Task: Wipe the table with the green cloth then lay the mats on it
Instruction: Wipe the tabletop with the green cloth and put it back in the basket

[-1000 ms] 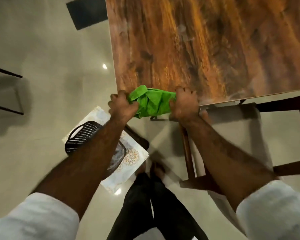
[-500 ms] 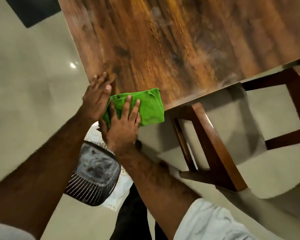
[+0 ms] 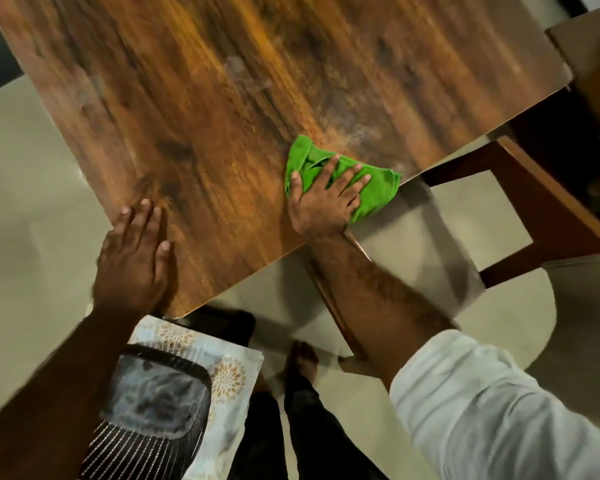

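A brown wood-grain table (image 3: 222, 98) fills the upper part of the head view. My right hand (image 3: 326, 199) lies flat with spread fingers on a crumpled green cloth (image 3: 378, 188), pressing it on the table's near edge. My left hand (image 3: 136, 258) rests flat and open on the near left corner, holding nothing. Pale mats with a gold floral print (image 3: 229, 375) lie stacked on a seat below that corner. Faint dusty smears show on the table just beyond the cloth.
A black slatted chair (image 3: 153, 410) carries the mats at bottom left. A wooden chair frame (image 3: 541, 216) stands to the right, beside the table edge. My legs and bare foot (image 3: 302, 362) are on the pale tiled floor below.
The cloth has slid right along the near edge under my right hand alone. My left hand came off the cloth and now lies flat on the table corner.
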Tool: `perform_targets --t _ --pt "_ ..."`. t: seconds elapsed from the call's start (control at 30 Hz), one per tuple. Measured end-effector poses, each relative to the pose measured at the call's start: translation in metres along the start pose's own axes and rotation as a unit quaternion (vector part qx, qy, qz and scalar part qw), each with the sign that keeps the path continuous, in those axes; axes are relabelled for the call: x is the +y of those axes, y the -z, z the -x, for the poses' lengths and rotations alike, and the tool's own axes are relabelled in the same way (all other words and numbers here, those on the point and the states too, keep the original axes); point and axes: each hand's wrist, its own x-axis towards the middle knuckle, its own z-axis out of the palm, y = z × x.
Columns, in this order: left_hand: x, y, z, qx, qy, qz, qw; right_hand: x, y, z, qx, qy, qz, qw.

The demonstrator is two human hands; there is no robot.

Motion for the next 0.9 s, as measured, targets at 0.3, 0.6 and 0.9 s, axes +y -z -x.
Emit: perform_targets --t 0.3,0.6,0.9 --pt "0.003 -0.011 0.002 0.060 -0.022 -0.006 0.998 0.074 0.039 -0.151 -0.038 -0.060 0.000 0.998" --pt "0.011 -0.008 0.003 0.066 0.008 0.024 0.997 0.025 0.014 -0.033 -0.034 0.059 0.029 0.997" --pt "-0.002 -0.013 0.001 0.060 -0.013 0.023 0.998 -0.061 -0.013 0.202 -0.102 0.294 -0.015 0.950"
